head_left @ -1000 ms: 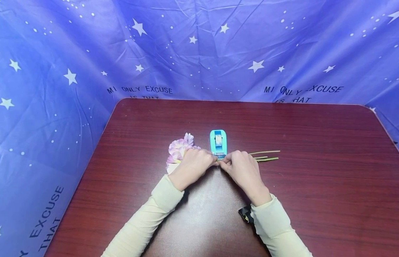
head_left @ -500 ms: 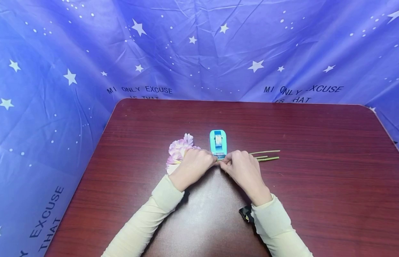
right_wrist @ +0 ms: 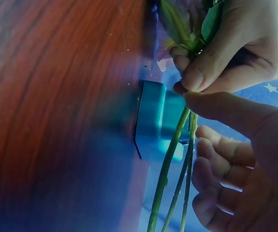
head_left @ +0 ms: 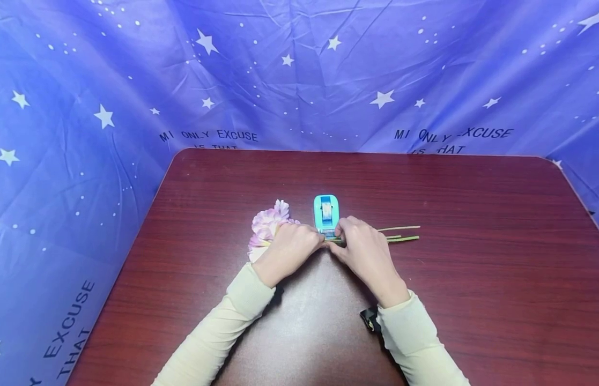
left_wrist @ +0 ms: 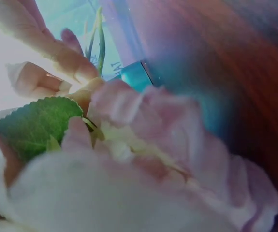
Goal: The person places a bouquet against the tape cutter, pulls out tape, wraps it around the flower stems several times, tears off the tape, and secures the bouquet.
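A bunch of pink-and-white flowers (head_left: 267,225) lies left of the hands, with green stems (head_left: 400,237) running out to the right. My left hand (head_left: 291,244) grips the stems just below the blooms, and a green leaf (left_wrist: 42,123) shows beside its fingers. Close against it, my right hand (head_left: 367,254) lays its thumb at the stems by the left thumb, while its other fingers bend loosely apart from the thumb. Right behind the hands stands a turquoise tape dispenser (head_left: 326,210) with a roll in it. Whether tape is on the stems is hard to tell.
The dark red wooden table (head_left: 473,214) reaches back to a blue star-printed curtain (head_left: 289,80), which also hangs along the left side. A black strap (head_left: 370,320) sits by the right cuff.
My right index finger has lifted and moved apart from the thumb, where the fingertips were together before. The left hand, flowers and dispenser have stayed in place.
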Tool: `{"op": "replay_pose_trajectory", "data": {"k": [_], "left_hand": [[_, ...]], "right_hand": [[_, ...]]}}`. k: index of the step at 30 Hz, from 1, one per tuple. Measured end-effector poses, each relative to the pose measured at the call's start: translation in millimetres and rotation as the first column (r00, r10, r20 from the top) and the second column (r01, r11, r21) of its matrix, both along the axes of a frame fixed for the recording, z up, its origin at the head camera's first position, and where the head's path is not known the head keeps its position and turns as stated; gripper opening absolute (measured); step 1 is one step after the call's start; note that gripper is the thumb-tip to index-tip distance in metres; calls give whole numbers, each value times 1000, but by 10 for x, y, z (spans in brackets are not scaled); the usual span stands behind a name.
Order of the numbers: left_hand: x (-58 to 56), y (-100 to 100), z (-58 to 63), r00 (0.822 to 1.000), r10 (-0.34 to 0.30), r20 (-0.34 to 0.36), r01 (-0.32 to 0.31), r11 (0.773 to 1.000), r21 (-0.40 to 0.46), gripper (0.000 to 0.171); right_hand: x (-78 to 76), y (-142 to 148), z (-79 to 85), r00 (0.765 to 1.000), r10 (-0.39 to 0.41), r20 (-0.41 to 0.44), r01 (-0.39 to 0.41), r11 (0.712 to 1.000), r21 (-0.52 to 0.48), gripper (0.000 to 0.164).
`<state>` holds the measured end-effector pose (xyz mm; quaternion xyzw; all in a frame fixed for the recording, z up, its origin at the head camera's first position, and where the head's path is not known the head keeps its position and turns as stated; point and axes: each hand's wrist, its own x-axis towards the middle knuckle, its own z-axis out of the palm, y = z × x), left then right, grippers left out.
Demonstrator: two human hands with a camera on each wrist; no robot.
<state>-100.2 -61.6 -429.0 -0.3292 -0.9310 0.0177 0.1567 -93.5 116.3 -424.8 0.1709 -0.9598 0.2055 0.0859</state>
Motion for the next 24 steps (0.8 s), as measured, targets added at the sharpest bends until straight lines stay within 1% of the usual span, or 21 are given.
{"op": "replay_pose_trajectory", "data": {"k": [5,13,18,24], "left_hand": [[-5,-3,-11,1000,-12,-14,12,1000,-7,26],[-14,-15,-10,999,-29,-24,29,999,-15,25],[-22,-17,-8,999,-33,-24,33,999,-10,25],[-21,-16,-2,999,-33,-6,33,999,19,25]], "right_hand": [[-10,-1,-25,998,34,-56,-32,999,35,34],[-8,-19,-54,987,58,-149,-42,993,108,33],[-9,-32,-63,984,60,-165,-41,992,115,32],[-6,-45,-84,982,55,-183,-37,994,101,26]]}}
